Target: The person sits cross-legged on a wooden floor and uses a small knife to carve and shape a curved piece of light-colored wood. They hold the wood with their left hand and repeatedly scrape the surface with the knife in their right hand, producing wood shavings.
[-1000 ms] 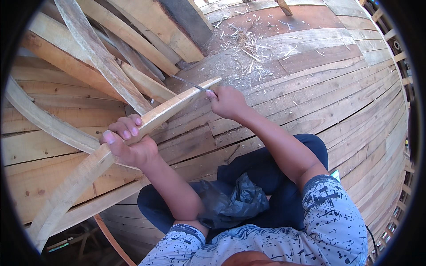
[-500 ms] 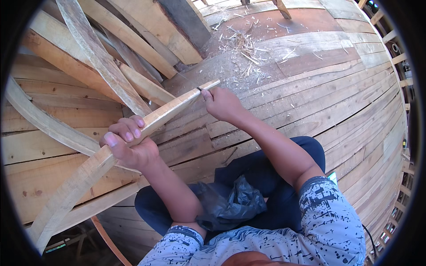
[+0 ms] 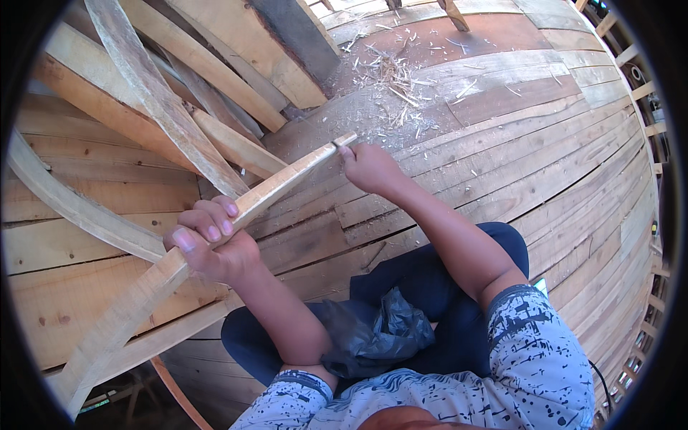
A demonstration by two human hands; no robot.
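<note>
A long curved wooden strip [image 3: 290,174] slants up from the lower left to a narrow end near the middle. My left hand [image 3: 218,247] is closed around it at its bend, fingers over the far side and thumb on top. Close to the narrow end, my right hand [image 3: 369,168] is in a fist with the thumb against a small dark, thin piece [image 3: 335,144] lying across the strip. Most of that piece is hidden by the fist, so its kind cannot be told. A crumpled black plastic bag [image 3: 390,326] rests on my lap between the arms.
Several boards and beams [image 3: 215,79] lean in a pile at the upper left. Another curved strip [image 3: 79,208] lies beside the left hand. Wood shavings [image 3: 394,75] litter the curved plank floor [image 3: 459,179] ahead. A gap [image 3: 129,390] opens at the lower left.
My right hand and the dark piece have slid a little along the strip toward its narrow end. The strip has shifted slightly right; the left hand still grips it.
</note>
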